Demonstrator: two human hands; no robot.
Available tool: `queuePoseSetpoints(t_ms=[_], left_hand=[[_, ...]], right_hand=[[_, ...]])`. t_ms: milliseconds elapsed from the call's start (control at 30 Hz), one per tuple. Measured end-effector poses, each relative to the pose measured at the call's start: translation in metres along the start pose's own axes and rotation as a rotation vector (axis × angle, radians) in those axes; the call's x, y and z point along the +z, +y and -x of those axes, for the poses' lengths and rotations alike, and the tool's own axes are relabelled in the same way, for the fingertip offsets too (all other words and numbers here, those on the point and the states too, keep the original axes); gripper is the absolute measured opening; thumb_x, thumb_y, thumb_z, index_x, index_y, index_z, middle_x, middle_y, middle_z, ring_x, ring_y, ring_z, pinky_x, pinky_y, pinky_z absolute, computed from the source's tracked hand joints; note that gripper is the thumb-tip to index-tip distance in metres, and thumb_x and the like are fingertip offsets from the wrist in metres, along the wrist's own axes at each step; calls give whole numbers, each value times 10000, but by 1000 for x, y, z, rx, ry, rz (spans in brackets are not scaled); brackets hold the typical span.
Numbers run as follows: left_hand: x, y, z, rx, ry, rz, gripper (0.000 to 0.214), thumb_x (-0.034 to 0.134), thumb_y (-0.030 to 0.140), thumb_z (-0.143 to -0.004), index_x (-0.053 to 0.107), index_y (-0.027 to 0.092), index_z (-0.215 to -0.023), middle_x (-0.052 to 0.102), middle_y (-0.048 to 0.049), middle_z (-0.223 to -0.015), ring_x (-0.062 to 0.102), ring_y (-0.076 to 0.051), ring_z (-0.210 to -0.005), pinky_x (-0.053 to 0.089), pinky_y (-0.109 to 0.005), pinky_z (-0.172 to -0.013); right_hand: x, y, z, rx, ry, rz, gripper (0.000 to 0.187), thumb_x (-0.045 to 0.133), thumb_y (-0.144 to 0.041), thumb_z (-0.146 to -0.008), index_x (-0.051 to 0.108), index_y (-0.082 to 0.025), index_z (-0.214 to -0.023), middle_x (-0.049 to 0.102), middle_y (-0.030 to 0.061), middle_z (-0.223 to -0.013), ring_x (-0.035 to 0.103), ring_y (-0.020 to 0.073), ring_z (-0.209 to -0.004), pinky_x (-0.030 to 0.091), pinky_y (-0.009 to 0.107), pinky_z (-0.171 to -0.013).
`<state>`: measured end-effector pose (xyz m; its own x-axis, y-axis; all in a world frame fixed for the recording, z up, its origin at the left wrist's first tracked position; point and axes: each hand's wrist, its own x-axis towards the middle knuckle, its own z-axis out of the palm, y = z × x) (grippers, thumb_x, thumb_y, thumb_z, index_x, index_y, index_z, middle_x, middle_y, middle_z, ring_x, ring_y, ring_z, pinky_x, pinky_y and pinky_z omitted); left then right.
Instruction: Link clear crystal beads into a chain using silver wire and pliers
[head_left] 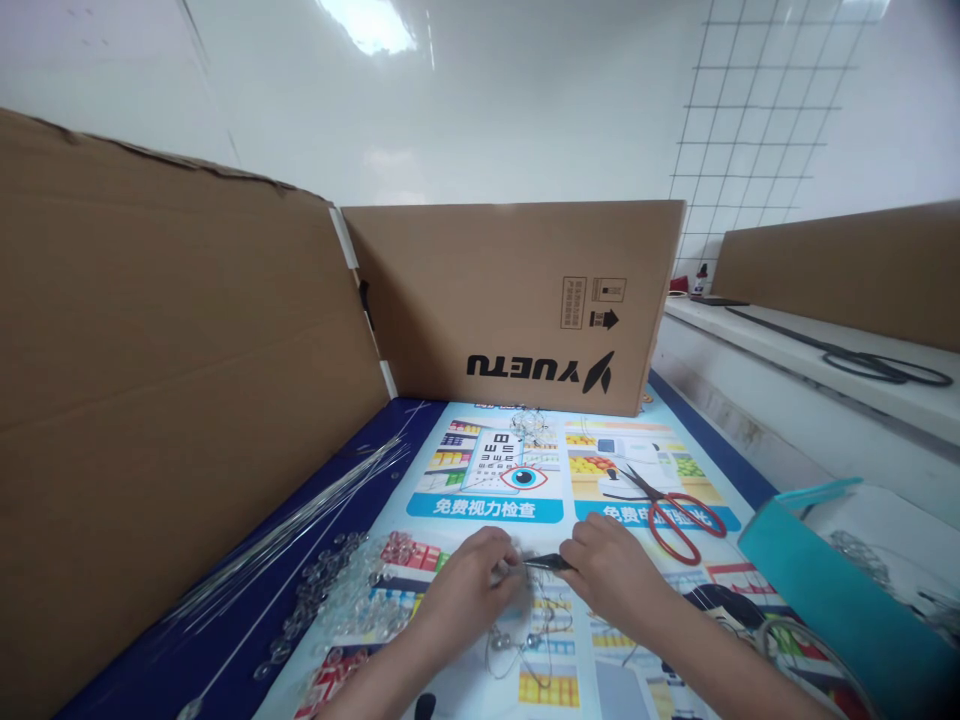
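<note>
Holding a dark pointed tool [553, 562] in the right hand [611, 562]. Pinching beaded wire [504, 641] in the left hand [478, 572] — just beside the tool's tip.

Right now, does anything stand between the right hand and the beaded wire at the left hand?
Nothing visible except the dark tool in the right hand, which points toward the left hand. That hand appears to hold the beaded wire, though its grip is partly hidden. The scissors lie beyond the right hand, out of that line.
</note>
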<state>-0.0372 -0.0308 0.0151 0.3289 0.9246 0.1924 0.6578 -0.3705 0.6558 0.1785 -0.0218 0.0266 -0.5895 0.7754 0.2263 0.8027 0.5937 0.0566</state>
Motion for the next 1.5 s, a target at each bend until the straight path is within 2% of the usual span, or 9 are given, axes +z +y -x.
queuePoseSetpoints(t_ms=[100,167,400,600,733,867,1000,1200,1500], left_hand=[[-10,4,-3,-15,16,-6,135,531,180,-754,632,227,-831,584,-31,-1017,536,-190,-953,400,-282,-836],[-15,9,-7,-1,8,-29,146,524,193,-768,645,227,-842,604,-31,-972,545,-194,-925,404,-285,-819],[-14,27,-21,98,-139,-159,223,492,141,-767,685,246,-800,636,-3,-764,561,-185,-781,403,-261,-713],[-8,31,-22,162,-46,-214,204,493,106,-763,662,220,-752,612,-11,-816,542,-181,-820,386,-273,-765],[-9,29,-19,180,-13,-227,213,486,97,-774,656,217,-731,583,-20,-837,526,-180,-825,382,-280,-766],[-11,20,-18,176,-20,-208,197,490,116,-795,653,217,-748,586,-20,-796,529,-182,-820,379,-278,-756],[-13,16,-18,182,-53,-186,182,491,123,-800,641,210,-742,607,-8,-761,544,-176,-798,377,-269,-747],[-14,19,-17,201,-94,-168,195,478,110,-802,634,216,-752,631,11,-751,558,-159,-769,373,-259,-746],[-13,21,-14,215,-91,-167,164,500,116,-793,621,226,-777,621,6,-811,541,-170,-830,366,-284,-789]], right_hand=[[-1,0,0,2,4,-2,135,631,-330,-791,593,-202,-772,575,18,-767,479,202,-824,318,314,-748],[-2,0,0,-2,6,-3,136,625,-333,-795,596,-202,-773,575,19,-764,480,201,-821,319,313,-742],[-3,0,0,-8,3,-9,116,607,-313,-803,599,-204,-766,575,24,-760,482,203,-818,319,316,-751],[-4,0,0,1,3,-26,118,581,-306,-819,601,-200,-769,578,28,-760,481,197,-816,314,311,-756],[-9,5,2,2,-23,-56,126,594,-316,-803,601,-200,-755,580,19,-749,487,186,-803,314,299,-734],[-16,18,7,-39,-111,-144,146,586,-312,-801,599,-197,-711,573,8,-721,495,156,-747,319,264,-670],[-17,26,9,9,-120,-151,159,588,-332,-802,599,-197,-719,580,13,-744,501,169,-784,321,263,-664],[-10,15,6,-32,-92,-102,167,574,-349,-822,612,-194,-772,578,27,-778,491,187,-833,320,302,-754],[1,7,5,-52,-56,-57,145,599,-344,-808,604,-201,-785,562,23,-787,467,198,-843,314,316,-745]])
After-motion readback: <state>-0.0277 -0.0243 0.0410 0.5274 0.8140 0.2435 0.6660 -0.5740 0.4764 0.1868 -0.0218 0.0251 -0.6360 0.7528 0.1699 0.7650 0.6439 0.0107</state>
